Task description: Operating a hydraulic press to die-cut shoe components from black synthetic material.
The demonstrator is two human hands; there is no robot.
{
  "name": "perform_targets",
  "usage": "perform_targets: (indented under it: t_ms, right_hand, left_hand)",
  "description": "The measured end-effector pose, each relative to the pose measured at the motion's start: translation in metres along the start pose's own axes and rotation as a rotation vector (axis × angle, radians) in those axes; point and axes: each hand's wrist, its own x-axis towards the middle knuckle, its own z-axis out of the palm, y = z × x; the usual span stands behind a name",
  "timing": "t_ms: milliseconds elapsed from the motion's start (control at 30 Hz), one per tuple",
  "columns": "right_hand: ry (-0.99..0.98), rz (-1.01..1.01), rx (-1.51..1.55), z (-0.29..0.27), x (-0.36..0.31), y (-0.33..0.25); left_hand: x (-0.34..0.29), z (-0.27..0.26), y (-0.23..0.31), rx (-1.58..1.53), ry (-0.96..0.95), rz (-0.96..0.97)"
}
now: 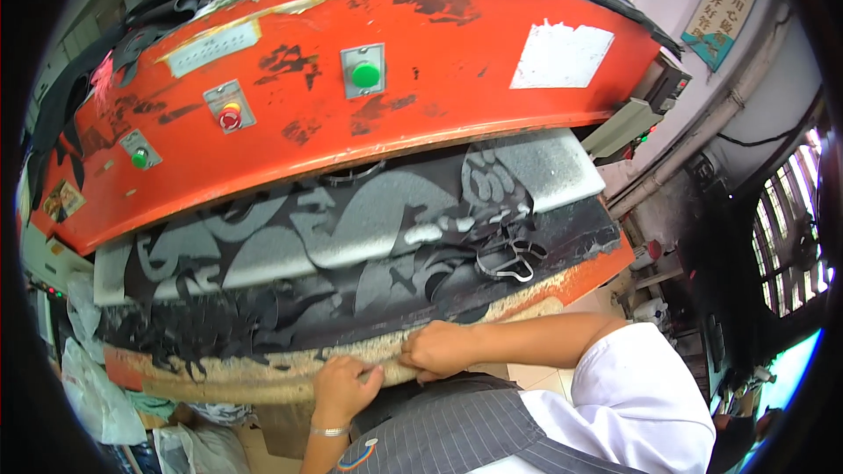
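Observation:
A black sheet of material (290,316) with many cut-out holes lies on the grey bed (544,167) of a cutting press. My left hand (341,389) pinches the sheet's near edge at the worn front lip of the bed. My right hand (436,349) grips the same edge just to the right, fingers curled over it. A metal cutting die (509,256) rests on the sheet at the right. The press's orange head (421,114) hangs over the bed.
On the orange head sit a green button (365,75), a red button (230,118) and another green button (140,158). Plastic bags (97,395) lie at the lower left. Black scraps are piled on top of the press (176,9). A barred window (790,237) is at the right.

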Motion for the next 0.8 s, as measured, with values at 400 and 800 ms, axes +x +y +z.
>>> perform_targets:
  t_ms: [400,800]
  right_hand:
    - [0.774,0.321,-0.531,-0.157,0.177,0.23]
    - [0.044,-0.482,-0.784,-0.19,0.238,0.276]
  left_hand:
    - [0.239,0.012,-0.055,-0.052,-0.011,-0.003]
    - [0.258,0.058,-0.081,0.223,0.1,0.052]
